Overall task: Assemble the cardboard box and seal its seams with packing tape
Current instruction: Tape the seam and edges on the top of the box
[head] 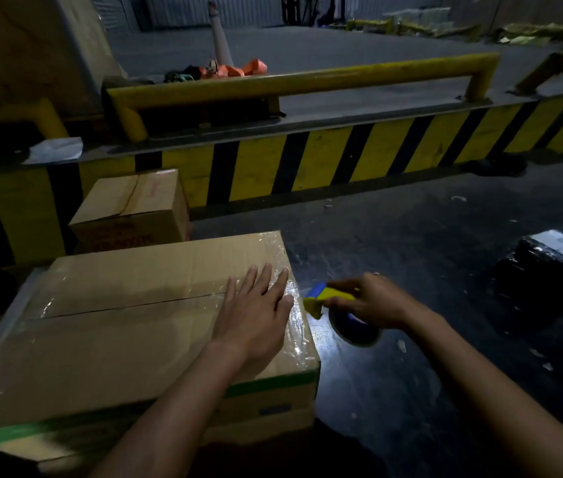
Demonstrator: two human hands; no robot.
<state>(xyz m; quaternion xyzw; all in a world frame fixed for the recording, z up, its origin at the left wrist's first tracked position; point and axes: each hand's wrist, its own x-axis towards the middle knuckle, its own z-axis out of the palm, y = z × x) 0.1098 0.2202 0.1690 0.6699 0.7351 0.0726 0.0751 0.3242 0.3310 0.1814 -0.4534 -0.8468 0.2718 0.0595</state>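
The fingers (266,281) of the left hand (255,312) are spread out flat, pressing down on top of the cardboard box (135,339), right at its edge on the side nearest the right hand. They hold nothing. Under them lies shiny packing tape (295,326), which runs along that edge and over the slit where the flaps meet.

Just beside them, off the box, the right hand (373,301) is wrapped tight around a yellow and blue tape dispenser (324,300). The tape roll hangs below that hand, over the dark floor (411,253).

The box looks big, stiff and probably not heavy, so it may slide if pushed. The tape looks thin, sticky and easy to wrinkle. I think flat palms on top or hands on two sides would hold it best.

Past the fingers sits a smaller box (131,208), by a yellow and black wall (342,160).
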